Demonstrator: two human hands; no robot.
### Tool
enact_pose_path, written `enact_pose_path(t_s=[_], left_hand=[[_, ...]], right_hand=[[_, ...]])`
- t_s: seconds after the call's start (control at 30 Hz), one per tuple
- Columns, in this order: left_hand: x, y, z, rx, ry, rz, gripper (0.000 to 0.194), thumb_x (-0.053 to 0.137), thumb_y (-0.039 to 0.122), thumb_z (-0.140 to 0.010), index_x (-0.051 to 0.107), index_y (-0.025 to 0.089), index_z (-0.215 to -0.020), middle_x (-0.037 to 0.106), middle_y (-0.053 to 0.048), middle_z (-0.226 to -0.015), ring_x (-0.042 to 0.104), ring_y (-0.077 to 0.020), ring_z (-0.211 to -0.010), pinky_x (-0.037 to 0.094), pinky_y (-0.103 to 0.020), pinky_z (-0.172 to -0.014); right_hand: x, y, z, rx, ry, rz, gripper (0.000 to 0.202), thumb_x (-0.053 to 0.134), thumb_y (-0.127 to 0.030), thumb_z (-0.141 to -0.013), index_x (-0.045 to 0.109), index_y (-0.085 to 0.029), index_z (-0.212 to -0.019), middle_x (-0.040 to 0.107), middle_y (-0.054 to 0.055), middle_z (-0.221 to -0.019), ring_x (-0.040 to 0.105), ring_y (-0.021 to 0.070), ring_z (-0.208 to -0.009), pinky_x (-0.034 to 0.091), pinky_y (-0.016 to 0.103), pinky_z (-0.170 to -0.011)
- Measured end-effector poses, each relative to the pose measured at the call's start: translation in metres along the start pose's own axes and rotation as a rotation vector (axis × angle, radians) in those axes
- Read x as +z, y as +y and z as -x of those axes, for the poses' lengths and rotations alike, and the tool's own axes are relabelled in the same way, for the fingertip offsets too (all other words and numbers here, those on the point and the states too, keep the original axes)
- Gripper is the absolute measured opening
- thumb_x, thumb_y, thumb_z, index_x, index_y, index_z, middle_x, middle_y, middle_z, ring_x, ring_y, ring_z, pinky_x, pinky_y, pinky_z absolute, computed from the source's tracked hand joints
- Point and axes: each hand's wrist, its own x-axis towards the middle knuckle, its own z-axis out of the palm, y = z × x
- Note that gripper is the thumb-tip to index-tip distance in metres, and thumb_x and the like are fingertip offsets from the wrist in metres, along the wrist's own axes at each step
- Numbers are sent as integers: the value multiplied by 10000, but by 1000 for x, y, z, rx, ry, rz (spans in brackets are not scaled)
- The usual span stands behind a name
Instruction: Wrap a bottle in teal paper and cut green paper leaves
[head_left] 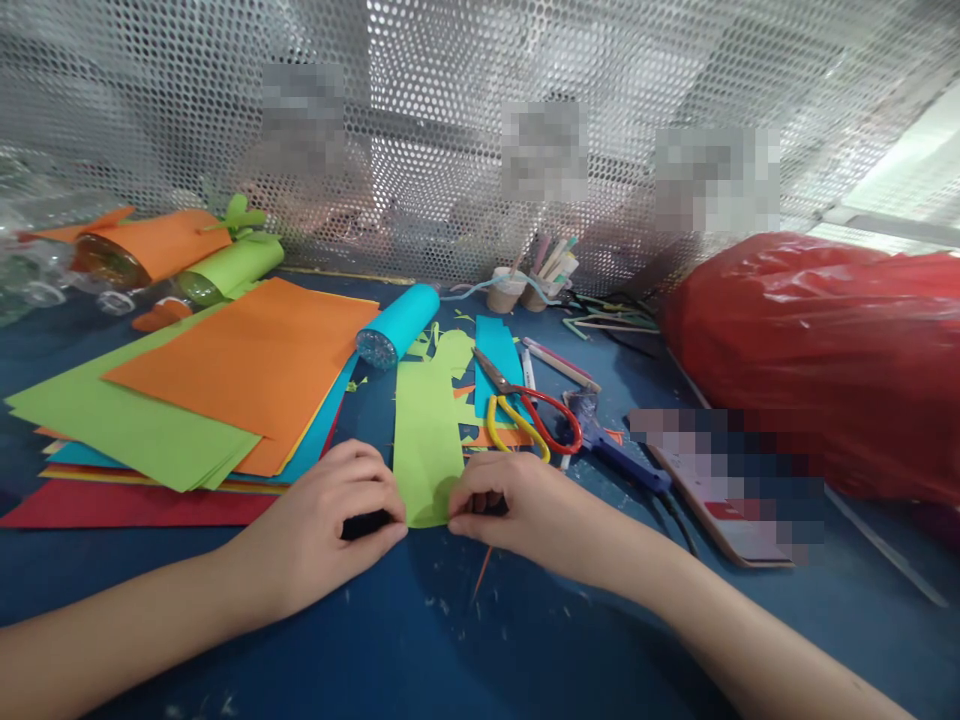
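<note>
A light green paper strip (pixel 427 430) lies lengthwise in front of me, its far end among green paper cuttings. My left hand (pixel 337 520) pinches its near left corner, and the near right corner is between the thumb and fingers of my right hand (pixel 510 500). Just beyond my right hand lie scissors (pixel 514 390) with one red and one yellow handle, blades slightly parted. Blue paper (pixel 495 365) and scraps are under and beside them. A cylinder wrapped in blue paper (pixel 401 322) rests beyond the strip's left side.
Stacked coloured paper (pixel 247 370) covers the left side, with paper-wrapped bottles (pixel 165 245) behind. A blue glue gun (pixel 615 445), a phone (pixel 712 490) and a red plastic bag (pixel 817 350) are on the right. Pen cups (pixel 506 290) stand by the perforated metal screen (pixel 450 130); people show behind it.
</note>
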Motion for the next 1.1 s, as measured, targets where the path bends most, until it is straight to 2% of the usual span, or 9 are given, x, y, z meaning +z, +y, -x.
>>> enact_pose_path(t_s=[0.17, 0.37, 0.47, 0.53, 0.6, 0.73, 0.9, 1.0, 1.1], left_hand=[[2, 0, 4, -46, 6, 3, 65, 608, 272, -865, 643, 219, -880, 657, -32, -897, 563, -219, -939, 487, -358, -840], [5, -4, 6, -106, 71, -18, 192, 569, 270, -885, 659, 236, -1050, 632, -53, -1086, 590, -220, -1011, 488, -352, -885], [4, -6, 3, -58, 77, 14, 201, 503, 212, -925, 694, 227, -984, 669, -43, -992, 609, -196, -946, 500, -321, -844], [1, -4, 2, -44, 108, 36, 211, 495, 197, -932, 703, 216, -963, 677, -44, -963, 615, -185, -914, 502, -308, -821], [-1, -1, 1, -46, 148, 65, 201, 502, 200, -931, 701, 211, -958, 675, -44, -943, 619, -178, -892, 502, -300, -804], [-7, 5, 3, -146, 200, 160, 167, 531, 278, -920, 672, 233, -999, 662, -47, -992, 621, -198, -942, 505, -324, -835], [-9, -12, -2, -497, 251, 676, 402, 334, 496, -968, 531, 227, -1193, 696, -61, -838, 686, -219, -777, 566, -358, -717], [-9, -22, -10, -689, 180, 1029, 517, 332, 495, -965, 309, 236, -1411, 746, -72, -819, 728, -241, -760, 589, -382, -718], [-10, -19, -13, -727, 254, 1169, 626, 476, 314, -937, 163, 321, -1479, 734, -62, -1086, 705, -232, -966, 571, -361, -831]], right_hand=[[1, -1, 0, -1, 25, 41, 89, 619, -110, -828, 671, -175, -797, 645, -6, -758, 569, 121, -680, 399, 220, -603], [-1, -7, 3, 37, 55, -16, 98, 538, -104, -869, 600, -176, -847, 619, -15, -786, 555, 99, -670, 410, 201, -603], [-4, -9, 5, 30, 6, -38, 45, 585, -227, -896, 611, -192, -909, 637, -7, -828, 580, 115, -705, 436, 214, -630], [-4, -9, 5, 4, -1, -19, 231, 697, -339, -827, 624, -210, -1004, 648, 14, -926, 603, 147, -787, 464, 238, -681], [-2, -8, 4, -49, 55, 27, 351, 761, -312, -767, 630, -227, -1081, 641, 37, -1032, 609, 178, -887, 481, 268, -752], [2, -4, 0, -128, 260, 23, 157, 616, -125, -855, 685, -198, -976, 675, 46, -973, 625, 174, -884, 485, 295, -803], [1, -6, 2, -3, 422, -356, 146, 623, -279, -863, 680, -196, -969, 679, 8, -758, 634, 154, -660, 525, 279, -621], [1, -12, 5, -36, 360, -543, 161, 637, -295, -858, 688, -193, -972, 677, 4, -770, 638, 137, -664, 534, 255, -615], [5, -20, 7, -73, 205, -584, 123, 647, -248, -854, 707, -183, -939, 701, 27, -867, 649, 143, -778, 532, 257, -713]])
